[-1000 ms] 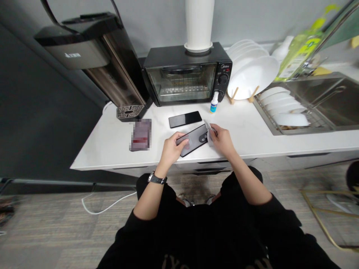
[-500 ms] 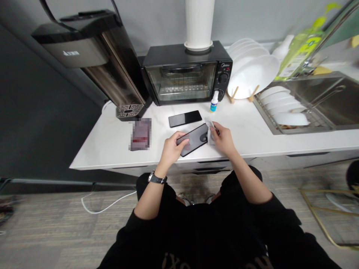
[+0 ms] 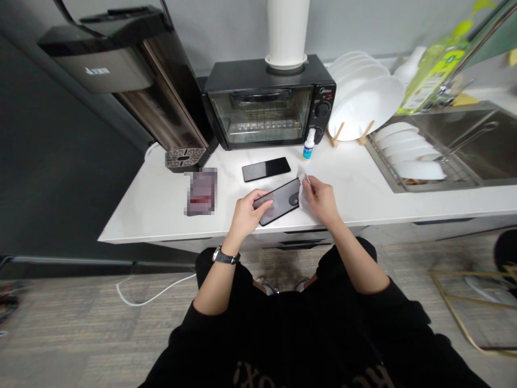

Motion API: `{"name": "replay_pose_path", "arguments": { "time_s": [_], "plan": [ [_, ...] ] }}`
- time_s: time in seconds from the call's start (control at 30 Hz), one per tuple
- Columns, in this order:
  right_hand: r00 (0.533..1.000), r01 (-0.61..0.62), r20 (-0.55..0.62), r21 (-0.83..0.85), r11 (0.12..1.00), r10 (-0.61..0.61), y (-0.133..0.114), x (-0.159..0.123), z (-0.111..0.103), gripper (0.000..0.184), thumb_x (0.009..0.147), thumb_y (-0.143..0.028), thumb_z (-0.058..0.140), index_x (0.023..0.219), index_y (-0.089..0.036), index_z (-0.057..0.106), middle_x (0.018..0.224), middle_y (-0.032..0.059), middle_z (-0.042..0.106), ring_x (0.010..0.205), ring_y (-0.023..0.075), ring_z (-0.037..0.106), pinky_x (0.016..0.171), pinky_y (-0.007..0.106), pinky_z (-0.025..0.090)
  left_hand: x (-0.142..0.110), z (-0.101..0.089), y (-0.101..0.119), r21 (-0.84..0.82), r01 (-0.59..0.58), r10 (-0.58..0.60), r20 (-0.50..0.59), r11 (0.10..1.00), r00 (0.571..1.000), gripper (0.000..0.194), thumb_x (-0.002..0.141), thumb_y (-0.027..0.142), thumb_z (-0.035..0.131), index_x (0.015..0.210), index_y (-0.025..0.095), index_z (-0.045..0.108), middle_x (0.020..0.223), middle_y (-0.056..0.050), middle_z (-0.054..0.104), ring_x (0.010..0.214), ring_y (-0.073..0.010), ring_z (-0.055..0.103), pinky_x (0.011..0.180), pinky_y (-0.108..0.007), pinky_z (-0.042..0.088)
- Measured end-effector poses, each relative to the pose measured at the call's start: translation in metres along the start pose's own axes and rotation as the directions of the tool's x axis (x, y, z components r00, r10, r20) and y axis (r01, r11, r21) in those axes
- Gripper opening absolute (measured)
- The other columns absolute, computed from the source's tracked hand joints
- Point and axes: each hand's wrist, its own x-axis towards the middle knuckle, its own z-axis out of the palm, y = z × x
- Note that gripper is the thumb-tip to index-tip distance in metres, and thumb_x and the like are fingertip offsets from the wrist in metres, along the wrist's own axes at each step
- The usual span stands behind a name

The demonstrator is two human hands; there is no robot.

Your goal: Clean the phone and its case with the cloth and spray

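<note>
A pixelated purplish item (image 3: 202, 192) is lying at nine o'clock from the grey-backed phone (image 3: 283, 200). Nearer, also at nine, the left hand (image 3: 247, 213) is pinching that phone above the white counter (image 3: 161, 215). A black phone (image 3: 266, 169) is lying at eleven o'clock; a small spray bottle (image 3: 308, 146) is standing at one. At three, the right hand (image 3: 322, 200) is pinching a white wipe (image 3: 302, 191) by the phone's camera end.
</note>
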Motion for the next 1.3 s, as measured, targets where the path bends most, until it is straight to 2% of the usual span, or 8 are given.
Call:
{"name": "replay_pose_path", "arguments": {
  "time_s": [0.13, 0.33, 0.57, 0.7, 0.8, 1.03, 1.17, 1.3],
  "plan": [
    [0.999, 0.049, -0.024, 0.092, 0.995, -0.047, 0.0017, -0.0005, 0.0001, 0.048, 0.106, -0.05, 0.042, 0.131, -0.021, 0.072, 0.118, 0.0124, 0.08, 0.088, 0.0255, 0.072, 0.08, 0.038, 0.053, 0.0002, 0.0004, 0.0002, 0.009, 0.009, -0.01, 0.044, 1.0, 0.999, 0.028, 0.088, 0.043, 0.075, 0.104, 0.021, 0.067, 0.083, 0.0, 0.08, 0.065, -0.0212, 0.077, 0.066, -0.029, 0.059],
    [0.984, -0.122, -0.148, -0.196, 0.973, 0.094, -0.0013, -0.0032, -0.0007, 0.057, 0.104, -0.061, 0.053, 0.065, -0.021, 0.065, 0.054, 0.0041, 0.059, 0.053, 0.0166, 0.049, 0.059, 0.033, 0.032, -0.0011, -0.0007, 0.0003, 0.057, -0.028, 0.029, -0.025, 0.998, 0.999, 0.028, 0.09, 0.042, 0.074, 0.108, 0.021, 0.068, 0.085, 0.0, 0.079, 0.064, -0.0195, 0.077, 0.063, -0.027, 0.056],
    [0.998, 0.057, 0.016, -0.105, 0.993, -0.056, 0.0007, -0.0013, 0.0016, 0.049, 0.109, -0.048, 0.035, 0.124, -0.019, 0.071, 0.092, 0.0123, 0.078, 0.074, 0.0247, 0.067, 0.07, 0.034, 0.043, 0.0004, -0.0011, -0.0036, 0.051, -0.039, 0.043, -0.072, 0.998, 0.996, 0.029, 0.092, 0.041, 0.073, 0.111, 0.02, 0.066, 0.095, -0.002, 0.08, 0.067, -0.0172, 0.077, 0.069, -0.026, 0.057],
    [0.998, -0.055, -0.058, -0.289, 0.956, 0.04, -0.0003, -0.0025, -0.0011, 0.057, 0.108, -0.061, 0.039, 0.08, -0.02, 0.069, 0.062, 0.0067, 0.066, 0.056, 0.0199, 0.056, 0.06, 0.032, 0.03, -0.0006, -0.0041, -0.0028, 0.045, -0.058, 0.057, 0.023, 0.997, 0.998, 0.031, 0.092, 0.044, 0.073, 0.111, 0.02, 0.067, 0.085, 0.0, 0.079, 0.064, -0.0182, 0.076, 0.068, -0.027, 0.057],
    [0.997, -0.072, -0.056, -0.402, 0.913, 0.054, -0.0002, -0.0035, 0.0002, 0.061, 0.109, -0.06, 0.038, 0.071, -0.02, 0.065, 0.057, 0.0067, 0.063, 0.054, 0.0185, 0.055, 0.059, 0.032, 0.027, -0.0011, -0.0049, -0.0021, 0.06, -0.059, 0.056, 0.051, 0.996, 0.997, 0.033, 0.092, 0.047, 0.073, 0.111, 0.02, 0.068, 0.082, 0.0, 0.079, 0.063, -0.019, 0.076, 0.067, -0.028, 0.057],
    [0.99, 0.14, 0.018, -0.141, 0.98, -0.139, 0.0038, -0.0039, 0.0046, 0.048, 0.11, -0.034, 0.032, 0.141, -0.018, 0.064, 0.125, 0.0157, 0.079, 0.095, 0.026, 0.076, 0.079, 0.034, 0.052, -0.0008, -0.0009, -0.0031, 0.079, -0.072, 0.07, 0.038, 0.994, 0.997, 0.027, 0.094, 0.039, 0.073, 0.113, 0.02, 0.068, 0.085, 0.0, 0.08, 0.065, -0.0191, 0.078, 0.07, -0.028, 0.06],
    [0.998, -0.023, -0.054, -0.227, 0.974, 0.011, 0.0027, -0.0045, 0.0007, 0.047, 0.11, -0.049, 0.042, 0.101, -0.018, 0.077, 0.082, 0.011, 0.079, 0.066, 0.0232, 0.069, 0.064, 0.032, 0.043, -0.0017, -0.0022, -0.0015, 0.062, -0.094, 0.091, 0.061, 0.994, 0.994, 0.028, 0.091, 0.039, 0.075, 0.11, 0.019, 0.069, 0.085, 0.0, 0.081, 0.067, -0.0198, 0.078, 0.069, -0.028, 0.06],
    [0.996, -0.077, -0.079, -0.364, 0.928, 0.051, 0.0017, -0.0038, 0.002, 0.064, 0.109, -0.061, 0.039, 0.071, -0.019, 0.068, 0.058, 0.0084, 0.065, 0.053, 0.02, 0.058, 0.058, 0.032, 0.03, -0.0016, -0.002, -0.0022, 0.071, -0.085, 0.087, -0.014, 0.994, 0.996, 0.027, 0.092, 0.038, 0.075, 0.111, 0.019, 0.071, 0.082, 0.0, 0.08, 0.062, -0.0178, 0.076, 0.063, -0.025, 0.057]
  ]
}}
